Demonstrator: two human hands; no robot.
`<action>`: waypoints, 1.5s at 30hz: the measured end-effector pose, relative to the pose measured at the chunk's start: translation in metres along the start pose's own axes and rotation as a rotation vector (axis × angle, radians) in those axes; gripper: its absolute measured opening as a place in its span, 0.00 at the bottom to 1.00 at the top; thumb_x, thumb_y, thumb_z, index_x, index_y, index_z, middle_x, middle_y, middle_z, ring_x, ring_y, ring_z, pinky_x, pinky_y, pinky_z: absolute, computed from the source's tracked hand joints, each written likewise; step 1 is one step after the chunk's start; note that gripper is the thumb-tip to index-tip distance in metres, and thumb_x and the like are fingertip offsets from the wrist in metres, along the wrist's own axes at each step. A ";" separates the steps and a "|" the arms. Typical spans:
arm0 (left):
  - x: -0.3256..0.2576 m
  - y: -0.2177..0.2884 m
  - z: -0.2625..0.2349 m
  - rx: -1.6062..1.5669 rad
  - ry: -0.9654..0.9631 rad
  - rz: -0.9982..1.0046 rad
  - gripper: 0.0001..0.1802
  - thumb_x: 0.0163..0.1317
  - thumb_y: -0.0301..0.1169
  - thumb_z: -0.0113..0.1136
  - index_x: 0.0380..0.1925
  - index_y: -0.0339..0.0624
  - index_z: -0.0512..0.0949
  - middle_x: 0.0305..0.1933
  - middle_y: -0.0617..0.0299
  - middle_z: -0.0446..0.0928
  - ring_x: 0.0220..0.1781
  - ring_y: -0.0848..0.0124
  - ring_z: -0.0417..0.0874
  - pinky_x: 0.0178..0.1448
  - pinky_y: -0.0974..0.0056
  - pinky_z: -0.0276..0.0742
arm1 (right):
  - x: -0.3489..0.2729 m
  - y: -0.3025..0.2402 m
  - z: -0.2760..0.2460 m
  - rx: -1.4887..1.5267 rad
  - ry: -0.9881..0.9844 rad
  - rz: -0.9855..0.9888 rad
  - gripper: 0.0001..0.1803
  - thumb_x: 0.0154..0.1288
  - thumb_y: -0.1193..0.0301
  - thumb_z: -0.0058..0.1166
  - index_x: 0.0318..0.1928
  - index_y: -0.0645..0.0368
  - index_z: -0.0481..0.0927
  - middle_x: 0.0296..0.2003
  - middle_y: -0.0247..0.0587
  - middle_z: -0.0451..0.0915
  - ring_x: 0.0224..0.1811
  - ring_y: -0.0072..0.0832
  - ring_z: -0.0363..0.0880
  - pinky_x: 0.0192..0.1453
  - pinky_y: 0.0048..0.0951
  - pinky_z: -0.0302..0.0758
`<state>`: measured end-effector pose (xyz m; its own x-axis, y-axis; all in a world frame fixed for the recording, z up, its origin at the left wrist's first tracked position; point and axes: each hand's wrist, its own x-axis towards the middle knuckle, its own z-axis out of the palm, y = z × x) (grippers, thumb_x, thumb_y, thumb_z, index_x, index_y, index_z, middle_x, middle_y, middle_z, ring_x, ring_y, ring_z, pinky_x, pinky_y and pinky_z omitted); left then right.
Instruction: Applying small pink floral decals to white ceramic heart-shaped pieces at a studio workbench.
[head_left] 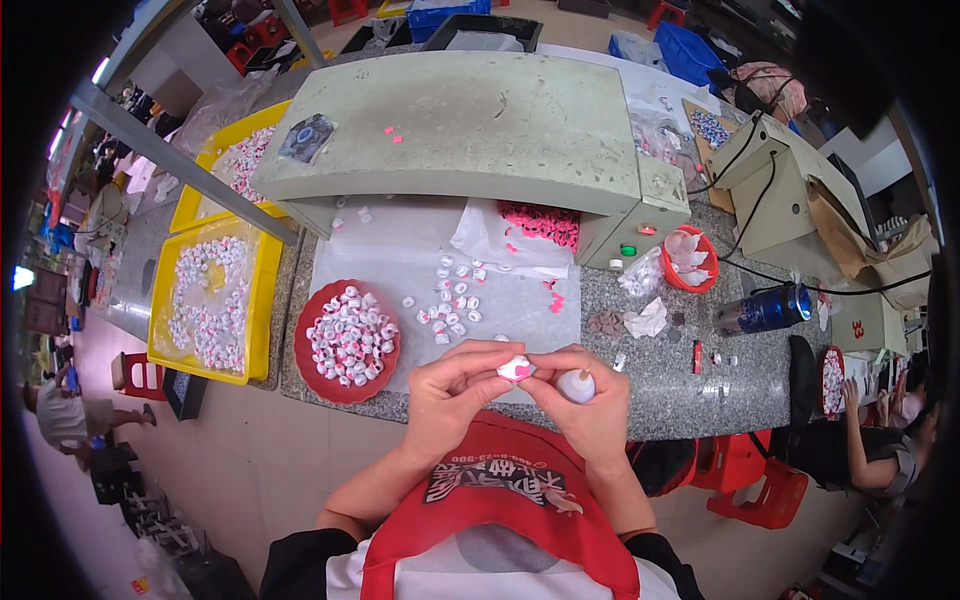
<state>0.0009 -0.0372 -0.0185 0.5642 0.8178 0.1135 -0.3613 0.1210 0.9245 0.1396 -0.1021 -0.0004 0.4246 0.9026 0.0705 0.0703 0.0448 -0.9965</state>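
Just past the front edge of the worktop, my left hand (450, 388) pinches a small white piece with pink parts (516, 370) between thumb and fingertips. My right hand (592, 400) touches the same piece from the other side with its thumb and forefinger. Tucked in the right palm is a small translucent squeeze bottle (576, 386). To the left of my hands, a red bowl (302, 372) is heaped with similar white and pink pieces. Several loose white pieces (456, 300) lie on the white paper sheet (375, 245) beyond them.
A pale green metal housing (450, 125) spans the worktop, with a pink pile (542, 226) under it. Yellow trays (262, 318) of pieces stand left. On the right are a red cup (708, 262), a blue bottle (770, 310) and cables. Another person's arm (850, 430) shows far right.
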 end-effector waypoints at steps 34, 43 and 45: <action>0.013 0.006 -0.007 -0.143 -0.028 -0.205 0.15 0.54 0.17 0.53 0.44 0.32 0.68 0.35 0.52 0.77 0.38 0.67 0.80 0.39 0.71 0.77 | 0.025 0.031 -0.007 0.144 -0.182 -0.157 0.12 0.45 0.83 0.60 0.34 0.62 0.79 0.31 0.38 0.77 0.29 0.19 0.75 0.29 0.18 0.71; 0.004 -0.007 -0.006 -0.086 0.104 -0.168 0.12 0.50 0.17 0.57 0.36 0.32 0.71 0.32 0.50 0.78 0.30 0.67 0.81 0.31 0.73 0.77 | 0.023 0.019 -0.003 0.300 -0.286 -0.015 0.11 0.46 0.84 0.59 0.34 0.66 0.77 0.30 0.39 0.76 0.30 0.22 0.77 0.34 0.20 0.74; 0.005 -0.006 -0.009 -0.110 0.070 -0.172 0.11 0.51 0.16 0.56 0.37 0.31 0.72 0.33 0.50 0.78 0.31 0.67 0.81 0.32 0.72 0.77 | 0.019 0.018 -0.001 0.310 -0.191 0.029 0.11 0.47 0.84 0.58 0.35 0.67 0.76 0.30 0.39 0.76 0.31 0.21 0.77 0.34 0.19 0.73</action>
<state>-0.0006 -0.0284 -0.0268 0.5730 0.8165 -0.0712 -0.3451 0.3192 0.8826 0.1496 -0.0844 -0.0166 0.2437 0.9679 0.0620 -0.2286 0.1194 -0.9662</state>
